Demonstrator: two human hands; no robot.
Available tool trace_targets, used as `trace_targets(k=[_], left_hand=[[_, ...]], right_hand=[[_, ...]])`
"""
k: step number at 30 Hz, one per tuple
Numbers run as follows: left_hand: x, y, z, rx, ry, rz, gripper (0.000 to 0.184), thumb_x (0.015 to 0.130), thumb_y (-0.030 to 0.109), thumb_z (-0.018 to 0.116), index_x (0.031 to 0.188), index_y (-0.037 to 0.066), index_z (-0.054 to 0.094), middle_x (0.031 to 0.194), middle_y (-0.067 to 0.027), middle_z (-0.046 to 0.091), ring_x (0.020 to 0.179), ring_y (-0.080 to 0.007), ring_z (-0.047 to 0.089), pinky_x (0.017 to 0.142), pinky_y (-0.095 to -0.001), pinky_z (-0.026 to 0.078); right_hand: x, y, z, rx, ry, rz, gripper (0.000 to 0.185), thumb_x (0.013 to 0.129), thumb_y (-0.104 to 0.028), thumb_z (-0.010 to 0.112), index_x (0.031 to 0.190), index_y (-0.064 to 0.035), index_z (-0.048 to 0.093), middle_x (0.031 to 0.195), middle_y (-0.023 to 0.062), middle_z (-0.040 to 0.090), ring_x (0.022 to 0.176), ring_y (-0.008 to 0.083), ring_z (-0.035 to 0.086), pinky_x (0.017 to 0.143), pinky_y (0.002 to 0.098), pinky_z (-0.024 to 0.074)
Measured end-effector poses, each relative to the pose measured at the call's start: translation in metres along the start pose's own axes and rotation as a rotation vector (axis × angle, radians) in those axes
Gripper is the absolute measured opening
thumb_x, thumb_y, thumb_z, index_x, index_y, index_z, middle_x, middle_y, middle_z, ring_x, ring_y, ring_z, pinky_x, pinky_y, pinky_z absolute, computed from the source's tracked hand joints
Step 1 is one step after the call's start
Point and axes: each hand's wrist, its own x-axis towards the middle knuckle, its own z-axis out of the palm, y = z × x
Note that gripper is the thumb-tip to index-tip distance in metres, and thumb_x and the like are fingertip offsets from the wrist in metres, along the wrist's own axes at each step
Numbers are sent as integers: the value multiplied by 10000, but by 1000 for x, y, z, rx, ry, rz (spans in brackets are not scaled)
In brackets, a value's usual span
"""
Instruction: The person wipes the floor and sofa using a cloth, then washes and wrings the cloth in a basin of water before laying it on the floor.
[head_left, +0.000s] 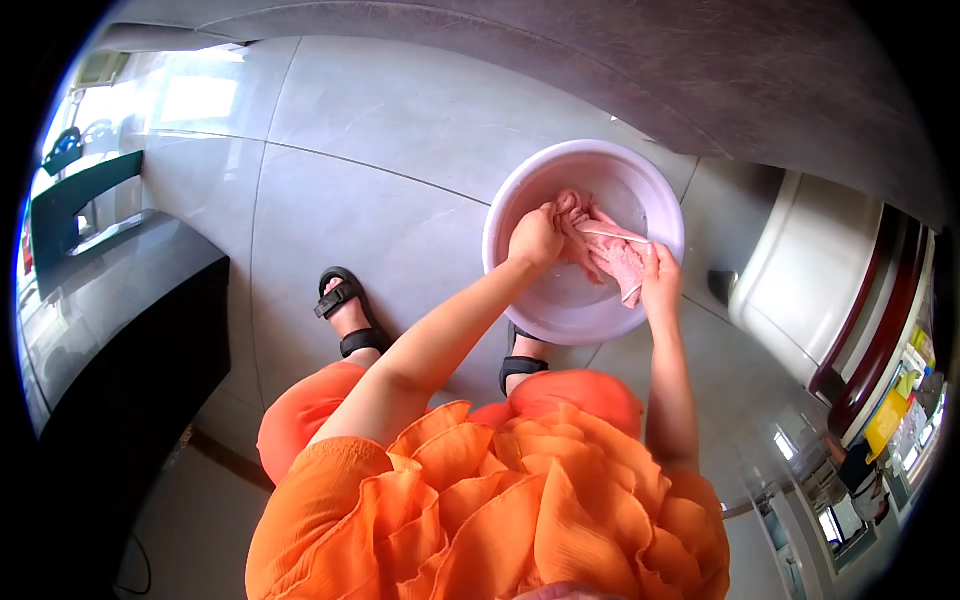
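Note:
A pink cloth [597,243], bunched and twisted, is stretched between my two hands above a pale pink basin [502,190]. My left hand [537,238] is closed around the bunched end, on the basin's left side. At the right side of the basin, my right hand [660,276] pinches the other end, where a light edge band shows. Part of the cloth hangs down between the hands. Clear water seems to lie in the bottom of the basin, though its depth is hard to judge.
The basin stands on a grey tiled floor [370,110], by my sandalled feet [345,310]. A brown sofa-like surface [640,60] runs along the top. A white cabinet [810,270] is to the right, and a dark glossy table [150,260] to the left.

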Motion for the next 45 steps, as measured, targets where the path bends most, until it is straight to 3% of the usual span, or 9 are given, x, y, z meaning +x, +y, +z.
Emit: trace_targets(k=[6,11,21,27,29,32,33,36,45], left_hand=[[-11,18,-10,462,5,-20,460,810,224,594,1240,104,482,1178,-151,545,880,-333,618,726,-411,536],[-14,12,13,710,46,212,685,774,237,640,1386,135,351,1369,-177,342,1033,-362,528,765,-391,541],[-11,0,23,584,-116,260,448,770,190,614,1203,100,541,1151,-213,533,969,-331,600,751,-370,534],[-40,67,-22,67,-306,910,188,727,109,589,892,87,676,856,-94,652,912,-256,599,789,-376,475],[-47,83,-44,-50,-360,874,163,712,84,569,836,69,675,851,-99,649,892,-265,591,807,-382,458],[-40,87,-74,-185,-427,736,188,710,59,520,795,71,687,855,-127,634,858,-290,573,803,-386,458],[-38,83,-82,-41,-349,659,182,721,70,523,799,65,686,849,-139,628,870,-289,581,807,-386,461],[-20,52,-68,347,-223,476,177,747,100,537,843,48,677,909,-166,610,901,-298,595,802,-391,481],[-34,3,8,712,-271,113,344,818,157,521,1147,103,609,1288,-144,422,1004,-329,573,815,-400,529]], right_hand=[[6,-36,-3,-530,67,381,302,910,-235,520,1178,-96,544,1017,202,629,952,347,612,800,430,476],[-2,26,59,-697,-80,-122,536,850,-307,599,1345,-233,408,1389,143,373,1227,406,391,953,501,398],[-11,-1,66,-880,-497,94,765,810,-396,625,1449,-282,219,1532,86,97,1395,361,101,1041,632,187],[20,66,68,-398,-237,-748,748,710,-359,725,1344,-123,407,1410,186,337,1342,361,255,1096,488,166],[26,63,62,-332,-220,-948,694,690,-319,754,1283,-84,479,1332,206,454,1300,351,358,1080,461,241],[-2,21,19,119,-498,-15,496,708,-191,746,1139,-41,552,1123,172,610,1111,302,557,936,363,425],[-6,16,16,222,-389,-89,392,703,-96,734,1041,-37,544,1037,142,638,975,251,626,773,301,490],[-7,3,5,55,-275,25,348,697,-97,736,963,-43,518,1044,169,625,974,288,618,774,336,490],[-22,23,75,-846,-239,-348,542,722,49,578,1227,-124,484,1071,97,555,1068,303,511,827,408,462]])
